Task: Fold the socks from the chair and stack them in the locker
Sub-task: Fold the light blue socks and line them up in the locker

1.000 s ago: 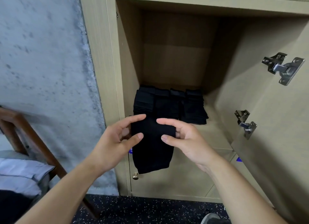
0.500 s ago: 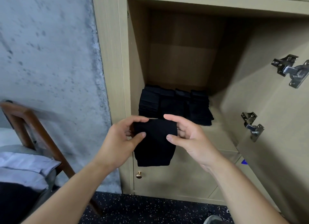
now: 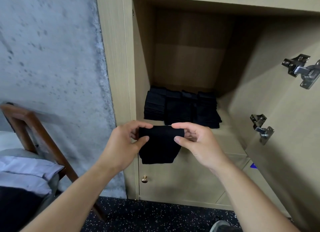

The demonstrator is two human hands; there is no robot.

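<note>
A folded black sock [image 3: 160, 145] hangs in the air just in front of the open locker [image 3: 190, 61]. My left hand [image 3: 124, 143] pinches its left upper corner between thumb and fingers. My right hand [image 3: 195, 141] pinches its right upper corner the same way. Inside the locker, several stacks of folded black socks [image 3: 181, 110] lie side by side on the shelf, just beyond and above the held sock. The wooden chair [image 3: 34, 133] stands at the left against the wall.
The locker door [image 3: 285, 127] stands open at the right, with two metal hinges [image 3: 301, 72] on its inner face. A lower cabinet door with a brass knob [image 3: 144, 179] sits below the shelf. Pale cloth [image 3: 22, 172] lies on the chair seat. A grey concrete wall fills the left.
The sock has been folded shorter and lifted closer to the locker shelf. Both hands have curled from loosely spread fingers into pinches on its top corners.
</note>
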